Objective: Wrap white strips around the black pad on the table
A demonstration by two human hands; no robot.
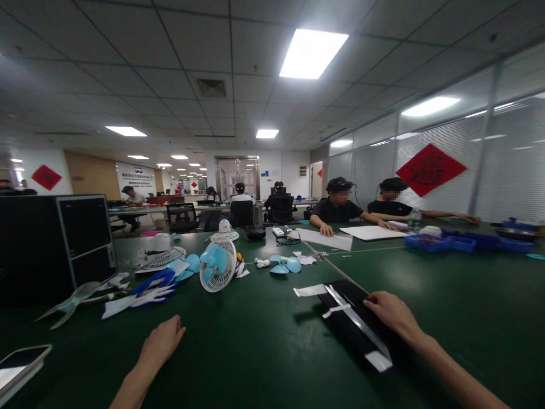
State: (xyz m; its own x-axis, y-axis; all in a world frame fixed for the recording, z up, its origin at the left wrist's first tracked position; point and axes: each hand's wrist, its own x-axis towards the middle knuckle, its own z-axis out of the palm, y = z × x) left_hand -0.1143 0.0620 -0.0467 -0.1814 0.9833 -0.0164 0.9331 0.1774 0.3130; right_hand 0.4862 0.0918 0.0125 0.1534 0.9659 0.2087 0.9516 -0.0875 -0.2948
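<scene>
My right hand (392, 312) pinches the right edge of a flat black panel (340, 324) that is tilted over the green table. A shiny metallic strip (360, 321) runs lengthwise along the panel. White tape pieces (313, 290) stick out at its far end, across its middle and at its near corner. On the left, my left hand (164, 339) rests on the table with its fingers curled in; nothing shows in it. Beyond it stands a small white fan with blue blades (218, 264). Blue-and-white gloves (155, 289) lie to the fan's left.
A black computer case (55, 241) stands at far left, with a phone (23, 363) in front. Loose blue fan blades (283, 264) lie mid-table. Two people sit across the table beside white boards (372, 233). Blue trays (428, 242) and a bottle (414, 220) are at right.
</scene>
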